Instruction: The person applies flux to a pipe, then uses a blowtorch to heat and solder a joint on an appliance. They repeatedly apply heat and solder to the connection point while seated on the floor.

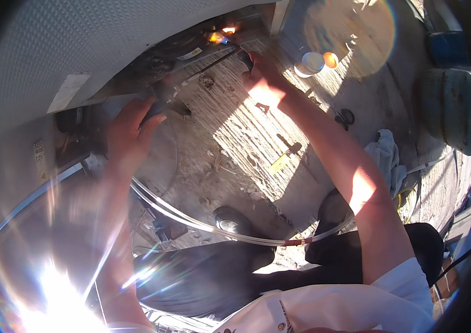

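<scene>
My left hand (133, 127) is closed around the dark handle of a gas torch (205, 66), whose thin tube runs up and right. A yellow and blue flame (220, 38) burns close beyond the tube's far end, under the edge of a grey metal housing (135, 39). Beside that tube end, my right hand (263, 77) closes on a small dark thing (245, 59); its kind I cannot make out. Shadow hides much of the space beneath the housing.
A white round container (310, 64) and an orange cap (330, 60) stand right of my right hand. A yellow-marked tool (284, 159) lies on the rough floor. Pale hoses (191, 222) curve across before my knees. A greyish rag (385, 158) and a greenish tank (451, 108) are at right.
</scene>
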Demonstrator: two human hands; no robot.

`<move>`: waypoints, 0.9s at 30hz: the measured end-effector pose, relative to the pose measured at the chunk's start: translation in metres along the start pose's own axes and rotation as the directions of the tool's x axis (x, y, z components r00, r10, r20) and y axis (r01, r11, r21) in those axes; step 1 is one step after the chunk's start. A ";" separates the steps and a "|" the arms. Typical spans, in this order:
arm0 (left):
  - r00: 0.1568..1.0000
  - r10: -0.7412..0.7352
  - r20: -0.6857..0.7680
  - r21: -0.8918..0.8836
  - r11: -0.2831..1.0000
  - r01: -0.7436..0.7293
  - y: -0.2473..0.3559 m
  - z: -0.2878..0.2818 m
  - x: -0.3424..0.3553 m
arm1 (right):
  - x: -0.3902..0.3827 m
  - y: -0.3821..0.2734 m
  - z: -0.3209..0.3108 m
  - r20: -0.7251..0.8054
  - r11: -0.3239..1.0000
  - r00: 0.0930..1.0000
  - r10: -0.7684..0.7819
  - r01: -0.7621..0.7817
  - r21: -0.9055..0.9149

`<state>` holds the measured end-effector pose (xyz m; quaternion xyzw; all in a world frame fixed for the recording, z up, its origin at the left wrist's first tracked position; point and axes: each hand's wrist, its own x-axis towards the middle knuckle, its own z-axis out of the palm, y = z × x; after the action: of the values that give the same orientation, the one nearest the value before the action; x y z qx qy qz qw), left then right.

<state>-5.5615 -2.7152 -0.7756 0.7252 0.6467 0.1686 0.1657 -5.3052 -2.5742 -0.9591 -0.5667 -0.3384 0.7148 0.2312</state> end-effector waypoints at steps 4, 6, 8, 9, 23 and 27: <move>1.000 -0.023 -0.005 0.005 1.000 0.023 0.005 0.003 0.003 | -0.018 -0.014 -0.003 0.042 0.949 0.988 -0.145 0.151 -0.277; 1.000 -0.009 -0.022 0.034 0.999 0.010 0.000 0.000 -0.002 | -0.034 -0.021 0.007 0.080 0.875 0.971 -0.226 0.239 -0.421; 0.999 -0.011 -0.031 0.039 0.999 0.012 0.002 0.000 -0.002 | -0.035 -0.020 0.006 0.130 0.722 0.933 -0.336 0.344 -0.600; 0.999 -0.012 -0.034 0.043 0.999 0.013 0.003 -0.001 -0.001 | -0.032 -0.016 0.006 0.114 0.707 0.929 -0.352 0.344 -0.617; 0.998 -0.007 -0.061 0.020 1.000 0.009 0.005 0.000 -0.004 | -0.038 -0.023 0.017 0.021 0.860 0.981 -0.195 0.181 -0.477; 0.998 -0.010 -0.059 0.012 1.000 0.011 0.007 0.003 0.000 | -0.030 -0.015 0.011 0.025 0.767 0.963 -0.268 0.228 -0.600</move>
<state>-5.5542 -2.7157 -0.7749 0.7176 0.6561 0.1850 0.1430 -5.3088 -2.5881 -0.9269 -0.5827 -0.6106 0.5167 0.1437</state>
